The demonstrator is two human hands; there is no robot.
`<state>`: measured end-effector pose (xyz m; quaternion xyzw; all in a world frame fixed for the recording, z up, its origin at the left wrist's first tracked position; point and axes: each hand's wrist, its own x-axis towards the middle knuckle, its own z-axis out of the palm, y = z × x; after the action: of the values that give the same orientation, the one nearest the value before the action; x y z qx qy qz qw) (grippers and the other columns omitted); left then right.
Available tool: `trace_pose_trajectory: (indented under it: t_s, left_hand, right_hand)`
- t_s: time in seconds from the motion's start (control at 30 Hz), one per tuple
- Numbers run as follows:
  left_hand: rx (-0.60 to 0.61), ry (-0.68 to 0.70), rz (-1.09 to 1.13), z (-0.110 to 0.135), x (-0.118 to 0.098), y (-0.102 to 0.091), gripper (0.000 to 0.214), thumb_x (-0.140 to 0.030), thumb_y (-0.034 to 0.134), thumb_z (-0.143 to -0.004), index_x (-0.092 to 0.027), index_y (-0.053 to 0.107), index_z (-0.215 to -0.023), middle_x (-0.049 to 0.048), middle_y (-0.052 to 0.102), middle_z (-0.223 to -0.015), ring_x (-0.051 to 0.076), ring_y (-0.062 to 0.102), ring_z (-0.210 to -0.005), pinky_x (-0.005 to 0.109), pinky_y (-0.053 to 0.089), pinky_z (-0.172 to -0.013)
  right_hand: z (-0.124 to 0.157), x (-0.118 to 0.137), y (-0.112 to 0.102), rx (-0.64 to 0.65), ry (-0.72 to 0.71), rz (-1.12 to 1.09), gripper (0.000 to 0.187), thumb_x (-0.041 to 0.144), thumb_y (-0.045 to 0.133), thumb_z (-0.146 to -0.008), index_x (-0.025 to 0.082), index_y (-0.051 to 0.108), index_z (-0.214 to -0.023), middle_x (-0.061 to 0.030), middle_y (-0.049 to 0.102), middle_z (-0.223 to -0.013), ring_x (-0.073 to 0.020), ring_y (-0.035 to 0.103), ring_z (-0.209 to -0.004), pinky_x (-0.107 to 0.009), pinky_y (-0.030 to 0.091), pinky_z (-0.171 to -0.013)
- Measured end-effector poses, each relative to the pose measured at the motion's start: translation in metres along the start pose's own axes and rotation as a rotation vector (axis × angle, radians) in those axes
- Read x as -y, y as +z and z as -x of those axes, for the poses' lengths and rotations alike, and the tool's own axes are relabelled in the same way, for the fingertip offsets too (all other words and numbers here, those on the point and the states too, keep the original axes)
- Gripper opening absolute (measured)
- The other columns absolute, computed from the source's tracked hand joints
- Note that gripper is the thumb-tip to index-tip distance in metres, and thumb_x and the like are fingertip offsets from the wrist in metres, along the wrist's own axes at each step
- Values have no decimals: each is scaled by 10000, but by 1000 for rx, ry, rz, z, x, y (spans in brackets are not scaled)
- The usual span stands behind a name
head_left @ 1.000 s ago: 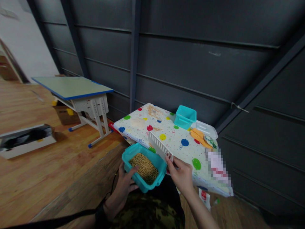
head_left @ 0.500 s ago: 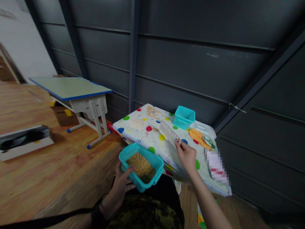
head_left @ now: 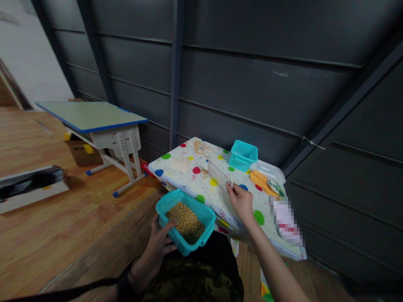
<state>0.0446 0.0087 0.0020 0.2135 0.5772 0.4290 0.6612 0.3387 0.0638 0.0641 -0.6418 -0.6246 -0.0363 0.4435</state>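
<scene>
Now, right fingers: my right hand pinches the white slotted plastic plate by its near end; whether its lower edge touches the cloth, I can't tell.
Left fingers: my left hand grips the turquoise rectangular plastic tub, thumb over the rim.
Beans: round pale-yellow beans lie in that tub, at seven o'clock from the plate.
Plate handling: I'd favour a low, even angle and light pressure, as something so thin could flex and flick loose bits.
Tub handling: I'd hold it level, close to the table edge; tipping might spill its load.
Tablecloth: white balloon-printed tablecloth, with tan crumbly bits at eleven o'clock and a pale powdery patch between nine and ten.
Far side: another turquoise plastic tub at two; a flat orange cloth-like piece between three and four.
Room: dark grey panelled wall at twelve, green-topped desk with blue edging at ten, well apart, on wood-look flooring.
</scene>
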Motion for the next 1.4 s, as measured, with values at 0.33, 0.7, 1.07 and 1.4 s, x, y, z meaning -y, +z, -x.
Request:
trace_pose_trajectory:
  t_s: [0.33,0.7,1.07,1.4]
  left_hand:
    - [27,13,-2,2,3,-1,791,-444,817,-891,-404,342,-1522,89,725,-1301,200,787,-693,374,660,-641]
    - [28,-4,-1,0,2,0,780,-436,797,-913,-416,321,-1531,79,704,-1287,185,761,-644,363,639,-613]
    - [43,23,4,1,8,-1,795,-471,816,-887,-417,349,-1529,82,706,-1287,182,753,-647,362,634,-622]
    - [59,42,3,-4,13,-6,831,-511,837,-867,-444,358,-1543,59,709,-1215,235,785,-735,418,664,-693]
  right_hand:
    - [-8,4,19,-6,-65,-18,682,651,423,-1067,179,826,-785,-129,797,-708,-211,655,-546,-297,424,-587]
    - [-2,13,33,-2,-96,-42,614,575,462,-1088,184,812,-769,-108,770,-653,-211,648,-525,-297,450,-596]
    - [10,21,40,-34,-118,-81,519,502,491,-1082,180,863,-917,-144,850,-846,-264,748,-650,-319,531,-653]
    - [-9,26,52,22,-102,-42,468,424,489,-1062,196,832,-839,-134,832,-790,-256,743,-637,-299,502,-646]
